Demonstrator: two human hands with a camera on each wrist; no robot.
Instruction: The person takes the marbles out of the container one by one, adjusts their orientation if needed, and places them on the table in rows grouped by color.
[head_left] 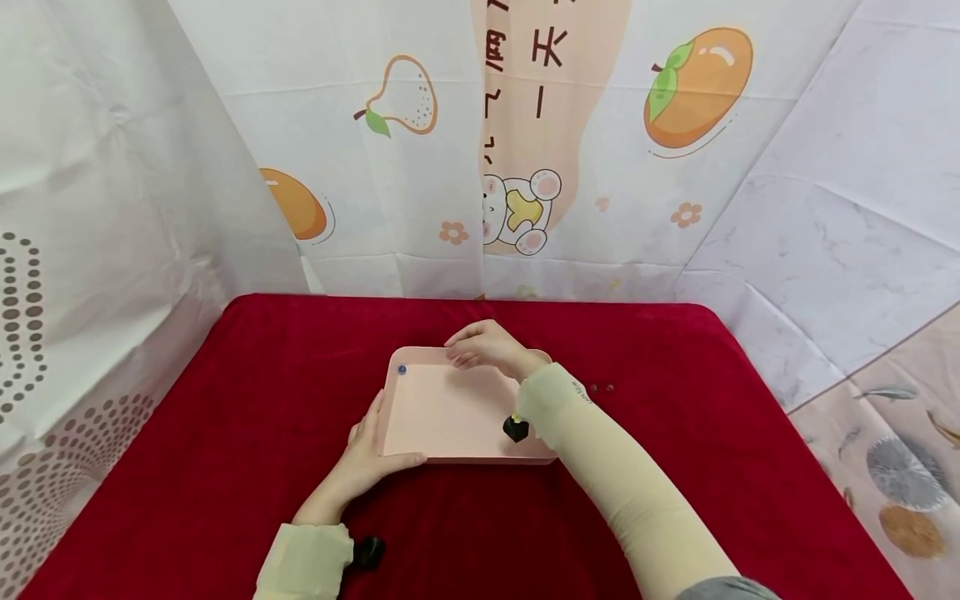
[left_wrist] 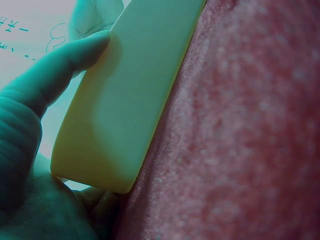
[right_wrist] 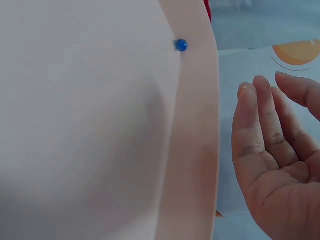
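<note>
Gripping the near left corner of a shallow, pale pink rectangular tray with rounded corners (head_left: 450, 417), the left hand (head_left: 366, 454) lays its thumb along the near wall and its fingers against the left side. The tray sits near the middle of a deep red, plush cloth (head_left: 225, 467). A small, shiny blue ball (head_left: 402, 369) lies inside it, in the far left corner, right by the wall in the right wrist view.

Holding nothing, the right hand (head_left: 487, 343) hovers at the tray's far wall, fingers loosely bent and thumb apart from them; in its own wrist view it appears just beyond the rim, with a gap between. Its forearm, in a pale cream sleeve (head_left: 637, 475), crosses above the tray's right side and hides part of it.

A small black block (head_left: 516, 428) shows at the right wrist, and a similar black piece (head_left: 369, 552) at the left, beside a pale green cuff (head_left: 303, 560). Right of the tray, two tiny round things (head_left: 610, 387) lie on the red cloth, too small to identify. Behind hangs a white curtain (head_left: 420, 192) printed with orange fruit (head_left: 697, 87) and a white cartoon animal (head_left: 517, 212).
</note>
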